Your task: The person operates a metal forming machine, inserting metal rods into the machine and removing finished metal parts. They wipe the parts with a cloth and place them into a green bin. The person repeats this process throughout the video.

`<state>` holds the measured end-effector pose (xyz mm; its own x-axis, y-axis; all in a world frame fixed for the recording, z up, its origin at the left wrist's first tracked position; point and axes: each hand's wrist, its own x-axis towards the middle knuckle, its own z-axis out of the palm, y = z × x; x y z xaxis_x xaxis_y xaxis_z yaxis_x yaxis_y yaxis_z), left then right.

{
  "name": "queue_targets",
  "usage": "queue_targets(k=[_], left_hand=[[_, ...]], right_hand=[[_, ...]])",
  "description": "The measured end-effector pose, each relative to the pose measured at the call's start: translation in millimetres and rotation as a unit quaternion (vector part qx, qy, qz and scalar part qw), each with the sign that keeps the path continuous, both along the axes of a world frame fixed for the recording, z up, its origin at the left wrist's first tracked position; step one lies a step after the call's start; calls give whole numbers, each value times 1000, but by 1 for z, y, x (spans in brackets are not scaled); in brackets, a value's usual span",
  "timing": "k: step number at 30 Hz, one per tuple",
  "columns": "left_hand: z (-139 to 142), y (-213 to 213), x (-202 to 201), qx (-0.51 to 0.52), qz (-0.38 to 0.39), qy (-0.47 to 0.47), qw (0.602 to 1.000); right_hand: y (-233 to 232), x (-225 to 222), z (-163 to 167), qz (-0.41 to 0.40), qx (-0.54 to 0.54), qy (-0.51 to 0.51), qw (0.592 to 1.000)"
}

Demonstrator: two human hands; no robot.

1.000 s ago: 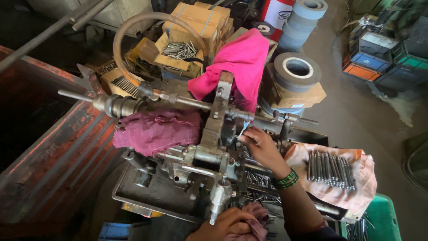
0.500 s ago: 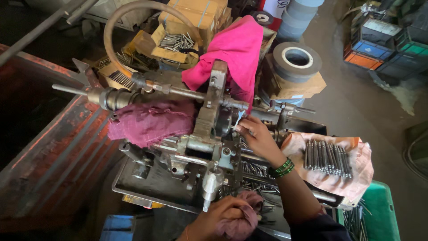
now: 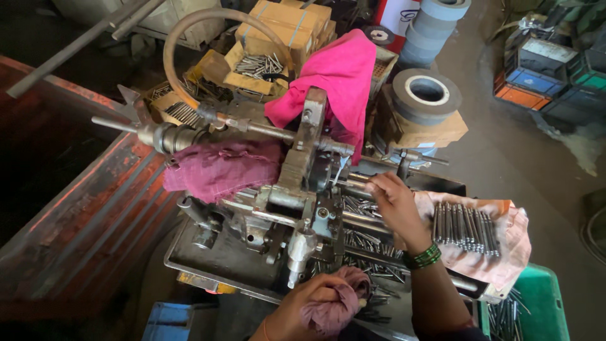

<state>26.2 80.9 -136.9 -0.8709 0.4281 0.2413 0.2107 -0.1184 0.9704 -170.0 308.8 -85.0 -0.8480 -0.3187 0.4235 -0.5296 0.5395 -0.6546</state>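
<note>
Left hand [image 3: 309, 306] grips rag [image 3: 338, 303]; machine [image 3: 297, 189] stands before steel rods [image 3: 464, 224].

Two hands showed: the left hand [image 3: 309, 306] and the right hand [image 3: 391, 202]. Three pink cloths: a bright one [image 3: 341, 76], a dull one [image 3: 221, 169], a gripped rag [image 3: 338, 303]. Roughly a dozen metal rods [image 3: 464, 224] lay together, hard to count exactly.

Greasy dull metal machine [image 3: 297, 208], soft pink cloth [image 3: 344, 79], matt cardboard boxes [image 3: 284, 28].
</note>
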Motion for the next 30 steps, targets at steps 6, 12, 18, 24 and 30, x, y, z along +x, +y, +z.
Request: queue_targets(k=[6, 12, 18, 24, 30], left_hand=[[-2, 3, 3, 15, -51, -94, 994], [-6, 0, 0, -52, -8, 47, 998], [-8, -1, -2, -33, -20, 3, 999], [-7, -1, -1, -69, 0, 28, 997], [-1, 0, -1, 46, -69, -117, 990]], right_hand=[[-15, -12, -9, 51, 64, 1, 997], [-25, -21, -12, 103, 48, -33, 993], [-19, -18, -9, 105, -6, -91, 990], [10, -5, -17, 51, 0, -8, 999], [15, 9, -41, -49, -250, -199, 946]])
